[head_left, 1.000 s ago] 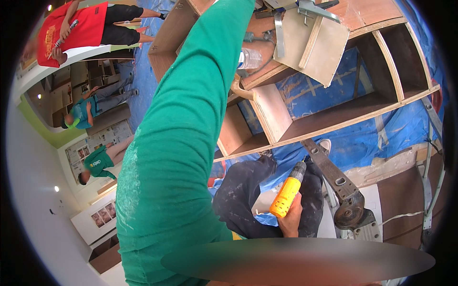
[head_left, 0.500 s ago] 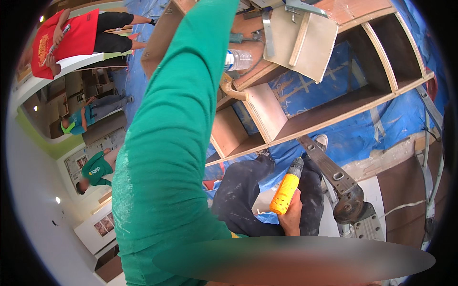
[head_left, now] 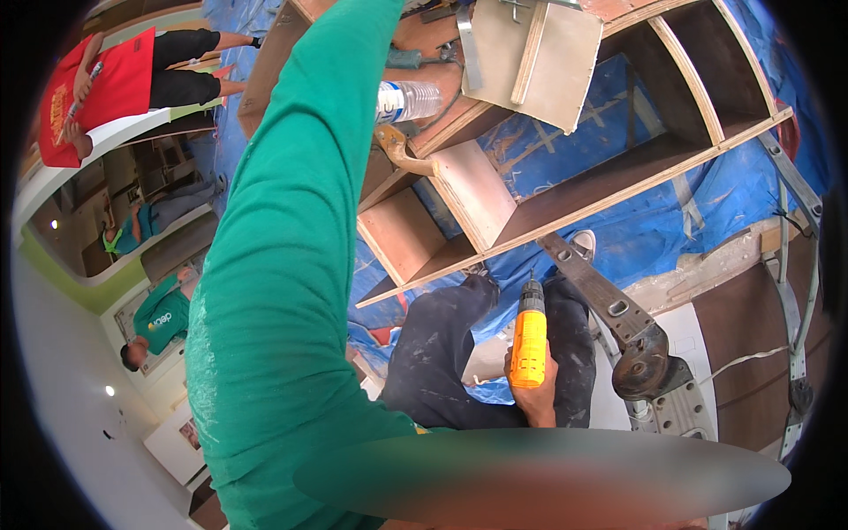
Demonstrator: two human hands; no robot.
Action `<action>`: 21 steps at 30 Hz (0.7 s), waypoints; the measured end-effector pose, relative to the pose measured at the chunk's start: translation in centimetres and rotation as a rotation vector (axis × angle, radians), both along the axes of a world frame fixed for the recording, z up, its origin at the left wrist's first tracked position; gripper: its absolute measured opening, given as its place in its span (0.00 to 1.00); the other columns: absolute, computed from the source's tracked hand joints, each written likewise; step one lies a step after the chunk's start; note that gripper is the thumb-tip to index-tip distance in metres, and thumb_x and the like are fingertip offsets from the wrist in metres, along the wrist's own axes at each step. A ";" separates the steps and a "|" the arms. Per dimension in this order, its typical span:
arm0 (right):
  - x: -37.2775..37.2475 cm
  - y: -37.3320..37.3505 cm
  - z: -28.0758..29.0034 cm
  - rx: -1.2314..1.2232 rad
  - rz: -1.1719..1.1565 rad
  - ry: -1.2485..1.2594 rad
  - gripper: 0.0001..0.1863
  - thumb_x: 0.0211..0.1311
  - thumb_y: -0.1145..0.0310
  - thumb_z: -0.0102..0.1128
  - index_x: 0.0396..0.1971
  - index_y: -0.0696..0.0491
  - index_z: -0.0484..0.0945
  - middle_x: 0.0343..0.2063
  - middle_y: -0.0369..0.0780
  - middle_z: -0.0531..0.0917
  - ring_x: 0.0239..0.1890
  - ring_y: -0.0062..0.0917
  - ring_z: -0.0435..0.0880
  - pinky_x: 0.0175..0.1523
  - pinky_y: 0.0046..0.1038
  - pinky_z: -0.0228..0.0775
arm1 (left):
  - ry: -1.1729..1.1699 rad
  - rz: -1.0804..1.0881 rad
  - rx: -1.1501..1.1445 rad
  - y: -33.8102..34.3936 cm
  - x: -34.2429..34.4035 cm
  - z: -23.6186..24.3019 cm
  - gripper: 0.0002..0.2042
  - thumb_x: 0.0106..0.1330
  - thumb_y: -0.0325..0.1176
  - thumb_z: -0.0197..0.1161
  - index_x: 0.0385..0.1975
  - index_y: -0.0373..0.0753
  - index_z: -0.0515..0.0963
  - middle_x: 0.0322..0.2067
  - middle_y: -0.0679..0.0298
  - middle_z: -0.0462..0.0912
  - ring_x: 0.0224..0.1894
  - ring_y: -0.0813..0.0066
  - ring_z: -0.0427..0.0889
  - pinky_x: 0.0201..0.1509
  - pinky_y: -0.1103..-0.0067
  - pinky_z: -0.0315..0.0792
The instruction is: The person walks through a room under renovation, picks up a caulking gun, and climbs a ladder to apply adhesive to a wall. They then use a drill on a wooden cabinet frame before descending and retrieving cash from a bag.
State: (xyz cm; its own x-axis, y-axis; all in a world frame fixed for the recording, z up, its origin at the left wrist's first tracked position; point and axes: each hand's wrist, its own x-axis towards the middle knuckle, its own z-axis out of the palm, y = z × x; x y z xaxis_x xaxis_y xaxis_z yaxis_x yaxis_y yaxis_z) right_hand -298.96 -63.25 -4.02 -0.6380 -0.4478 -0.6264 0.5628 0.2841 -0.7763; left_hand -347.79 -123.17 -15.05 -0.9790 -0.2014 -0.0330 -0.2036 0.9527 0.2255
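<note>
My right hand (head_left: 537, 397) grips a yellow cordless drill (head_left: 530, 344) over my dark trousered legs, its bit pointing up the picture. My green-sleeved left arm runs up past the top edge, so that hand is out of sight. Beyond the drill lies a plywood shelf unit (head_left: 636, 190) with compartments and a curved divider. On its upper part are a beige board (head_left: 495, 71) with a wooden strip (head_left: 541, 53), a flat metal piece (head_left: 468, 49) and a clear plastic bottle (head_left: 415, 101) on its side. Beside my right leg is a hinged metal ladder (head_left: 618, 318).
Blue sheeting (head_left: 724, 203) covers the floor around the shelf unit. Further metal rails (head_left: 791, 300) stand at the right. A person in red (head_left: 97, 97), one in teal (head_left: 137, 230) and another in green (head_left: 163, 314) are at the left, sideways in the picture.
The drill has turned more upright. The shelf unit and my left arm appear further left in the picture, and the people at the left have shifted slightly too.
</note>
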 end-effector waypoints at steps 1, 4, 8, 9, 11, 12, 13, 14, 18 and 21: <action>-0.2 -0.2 0.1 0.001 -0.007 -0.006 0.31 0.45 0.72 0.81 0.50 0.61 0.75 0.35 0.44 0.87 0.35 0.37 0.89 0.42 0.33 0.79 | 0.014 -0.010 0.005 0.9 0.1 0.0 0.10 0.51 0.36 0.67 0.25 0.35 0.85 0.26 0.49 0.87 0.30 0.56 0.88 0.35 0.64 0.79; -1.8 -0.9 0.6 0.011 -0.045 -0.035 0.28 0.49 0.74 0.78 0.51 0.61 0.76 0.35 0.42 0.87 0.35 0.32 0.88 0.43 0.31 0.79 | 0.060 -0.034 0.091 4.3 -0.4 1.0 0.09 0.51 0.35 0.68 0.24 0.35 0.83 0.23 0.52 0.85 0.29 0.58 0.87 0.35 0.66 0.79; -1.9 -1.0 1.0 -0.019 -0.049 -0.038 0.26 0.51 0.74 0.77 0.50 0.60 0.76 0.35 0.42 0.87 0.35 0.32 0.88 0.43 0.30 0.79 | -0.008 0.049 0.189 2.6 0.4 2.2 0.09 0.54 0.31 0.66 0.33 0.35 0.84 0.27 0.54 0.87 0.35 0.58 0.88 0.41 0.67 0.82; -2.0 -0.9 0.7 -0.038 -0.030 -0.026 0.29 0.47 0.73 0.79 0.50 0.60 0.76 0.35 0.44 0.87 0.34 0.35 0.89 0.41 0.32 0.79 | -0.028 0.023 0.113 0.7 0.4 1.7 0.09 0.54 0.31 0.66 0.33 0.35 0.84 0.27 0.54 0.88 0.35 0.58 0.88 0.41 0.66 0.82; -2.1 -1.2 0.4 -0.029 -0.044 -0.023 0.28 0.48 0.73 0.79 0.50 0.59 0.76 0.35 0.44 0.86 0.35 0.36 0.88 0.41 0.32 0.79 | -0.056 -0.022 0.065 0.7 -0.3 -0.1 0.09 0.55 0.31 0.65 0.33 0.34 0.84 0.28 0.54 0.88 0.35 0.57 0.88 0.41 0.66 0.82; -2.2 -1.2 0.6 -0.016 -0.050 -0.024 0.27 0.48 0.73 0.78 0.49 0.59 0.76 0.35 0.44 0.86 0.35 0.36 0.88 0.41 0.32 0.79 | -0.066 -0.041 0.051 1.2 -0.6 -0.8 0.09 0.55 0.32 0.65 0.33 0.34 0.84 0.28 0.54 0.88 0.35 0.57 0.88 0.41 0.66 0.82; -2.3 -1.1 0.8 -0.018 -0.043 -0.028 0.25 0.51 0.74 0.76 0.50 0.59 0.76 0.35 0.43 0.86 0.35 0.32 0.88 0.43 0.30 0.79 | -0.071 -0.053 0.046 1.4 -0.8 -1.3 0.09 0.55 0.32 0.65 0.33 0.34 0.85 0.28 0.53 0.88 0.35 0.57 0.88 0.41 0.66 0.82; -2.5 -1.2 1.0 -0.021 -0.034 -0.032 0.23 0.54 0.76 0.74 0.50 0.60 0.76 0.36 0.41 0.86 0.36 0.28 0.87 0.45 0.29 0.79 | -0.074 -0.063 0.036 1.4 -1.0 -1.5 0.09 0.55 0.32 0.65 0.33 0.34 0.85 0.29 0.53 0.88 0.35 0.57 0.88 0.41 0.65 0.82; -2.5 -0.9 1.0 -0.029 -0.017 -0.071 0.22 0.57 0.77 0.72 0.51 0.60 0.76 0.37 0.40 0.86 0.36 0.25 0.86 0.47 0.27 0.79 | -0.091 -0.085 0.036 2.0 -1.4 -2.1 0.10 0.56 0.33 0.65 0.33 0.34 0.85 0.30 0.52 0.88 0.36 0.56 0.89 0.41 0.65 0.82; -2.5 -1.1 1.1 0.010 -0.013 -0.030 0.22 0.57 0.76 0.72 0.51 0.60 0.76 0.37 0.40 0.86 0.37 0.25 0.86 0.46 0.27 0.79 | -0.105 -0.097 0.042 2.3 -1.9 -2.1 0.10 0.56 0.33 0.65 0.33 0.34 0.86 0.31 0.52 0.89 0.36 0.55 0.89 0.41 0.64 0.82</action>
State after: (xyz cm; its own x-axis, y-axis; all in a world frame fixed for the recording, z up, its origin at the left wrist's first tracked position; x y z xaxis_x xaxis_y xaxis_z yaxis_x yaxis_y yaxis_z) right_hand -301.49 -64.36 -2.97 -0.6245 -0.4336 -0.6496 0.5893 0.2843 -0.7562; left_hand -349.65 -120.83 -17.14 -0.9846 -0.1019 -0.1423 -0.1351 0.9593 0.2480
